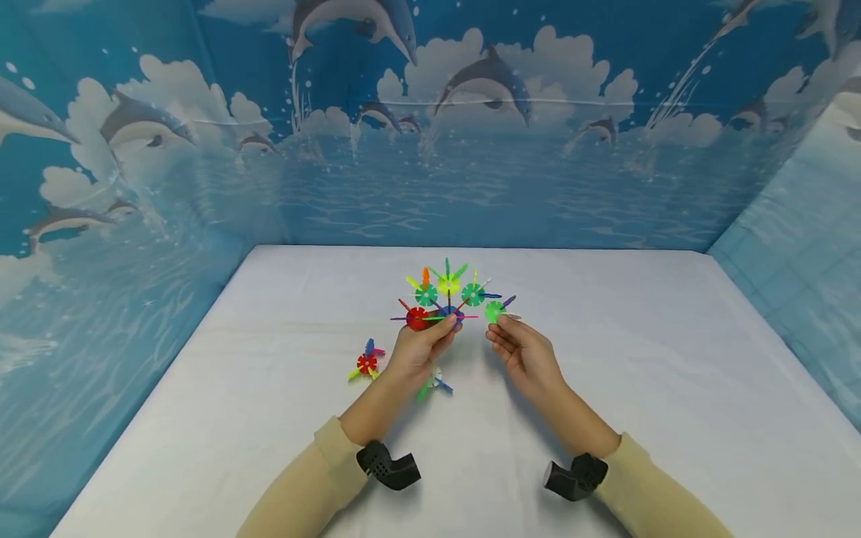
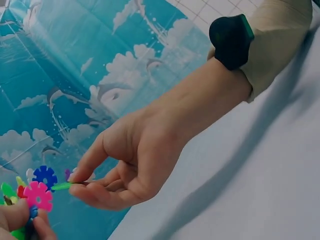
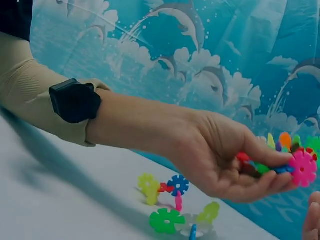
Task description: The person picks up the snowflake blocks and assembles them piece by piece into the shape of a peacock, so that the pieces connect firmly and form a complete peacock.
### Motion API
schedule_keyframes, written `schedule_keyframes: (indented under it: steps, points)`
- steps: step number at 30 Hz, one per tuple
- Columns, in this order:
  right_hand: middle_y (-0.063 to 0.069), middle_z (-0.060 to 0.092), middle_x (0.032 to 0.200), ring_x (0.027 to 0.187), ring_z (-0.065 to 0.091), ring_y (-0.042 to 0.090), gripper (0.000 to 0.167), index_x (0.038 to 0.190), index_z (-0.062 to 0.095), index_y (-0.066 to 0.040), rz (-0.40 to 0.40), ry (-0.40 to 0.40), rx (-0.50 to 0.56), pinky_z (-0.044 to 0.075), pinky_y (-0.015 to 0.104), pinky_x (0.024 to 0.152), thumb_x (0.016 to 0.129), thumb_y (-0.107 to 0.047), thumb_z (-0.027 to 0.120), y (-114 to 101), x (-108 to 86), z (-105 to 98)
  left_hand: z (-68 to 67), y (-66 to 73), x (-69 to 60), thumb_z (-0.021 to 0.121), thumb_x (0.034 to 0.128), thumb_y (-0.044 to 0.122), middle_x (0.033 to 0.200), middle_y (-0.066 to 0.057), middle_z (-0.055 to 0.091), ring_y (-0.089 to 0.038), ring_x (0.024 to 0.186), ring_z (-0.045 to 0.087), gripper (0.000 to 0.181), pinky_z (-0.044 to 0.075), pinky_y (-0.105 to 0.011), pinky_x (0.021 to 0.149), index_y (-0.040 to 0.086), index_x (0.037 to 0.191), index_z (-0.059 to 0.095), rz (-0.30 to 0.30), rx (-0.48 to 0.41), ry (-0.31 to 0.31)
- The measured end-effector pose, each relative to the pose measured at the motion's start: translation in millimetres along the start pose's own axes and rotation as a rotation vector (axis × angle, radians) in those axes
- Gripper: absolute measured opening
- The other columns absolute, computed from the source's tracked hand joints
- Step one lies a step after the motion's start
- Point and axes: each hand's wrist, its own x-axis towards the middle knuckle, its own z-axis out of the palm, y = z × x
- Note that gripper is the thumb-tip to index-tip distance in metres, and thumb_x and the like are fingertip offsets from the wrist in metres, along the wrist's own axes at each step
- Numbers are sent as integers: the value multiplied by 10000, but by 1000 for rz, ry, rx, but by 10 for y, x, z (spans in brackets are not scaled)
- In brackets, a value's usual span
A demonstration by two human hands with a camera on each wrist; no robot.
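Observation:
My left hand (image 1: 418, 345) pinches a cluster of slotted plastic discs by its central blue disc (image 1: 452, 314). A red disc (image 1: 417, 319), a yellow disc (image 1: 448, 284) and green discs (image 1: 473, 294) fan around it, with more discs standing edge-on. Just to the right, my right hand (image 1: 528, 357) pinches a light green disc (image 1: 495, 311) between thumb and fingers; purple and white discs stick out of it. Whether this piece touches the cluster, I cannot tell. In the left wrist view the light green disc (image 2: 62, 186) appears edge-on beside a pink disc (image 2: 38, 196).
Two smaller joined groups lie on the white table (image 1: 605, 373): one around a red disc (image 1: 366, 364), the other around a whitish disc (image 1: 436, 376), partly behind the left forearm. A dolphin-printed curtain (image 1: 471, 187) stands behind the table and along both sides.

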Motion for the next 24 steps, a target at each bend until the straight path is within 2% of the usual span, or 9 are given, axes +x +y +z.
schedule_keyframes:
  steps: [5,10,15,19,24]
  points:
    - [26,696,764,719,690,110,233,836,641,-89,-50,32,-1,540,176,672,1002,-10,498,13,-57,51,69,-79,12,637,923,-24,775,-49,702,-121,724,692,123,549,-224,761,23,824,693,-24,-82,8]
    - [38,689,725,668,685,119,198,830,646,-70,-103,88,-28,546,183,636,975,13,541,17,-84,88,88,-98,16,629,924,-33,783,-56,702,-130,728,693,112,548,-230,771,11,838,686,-12,-125,11]
    - [39,684,707,646,680,120,174,836,642,-54,-160,103,-53,548,190,623,960,31,554,31,-110,113,97,-93,15,634,920,-38,786,-56,702,-128,725,693,105,551,-226,754,13,838,677,-9,-125,11]
    - [34,673,682,616,666,111,170,823,640,-49,-211,124,-87,548,194,603,947,37,562,46,-119,121,109,-90,-2,631,920,-40,787,-56,701,-131,723,692,73,552,-228,755,-7,875,677,0,-110,-15]
    - [37,667,655,579,652,118,143,818,645,2,-309,121,-209,553,225,584,930,45,569,67,-116,110,109,-81,-20,632,920,-41,789,-42,697,-119,722,688,26,548,-235,779,-17,924,642,23,-59,-54]
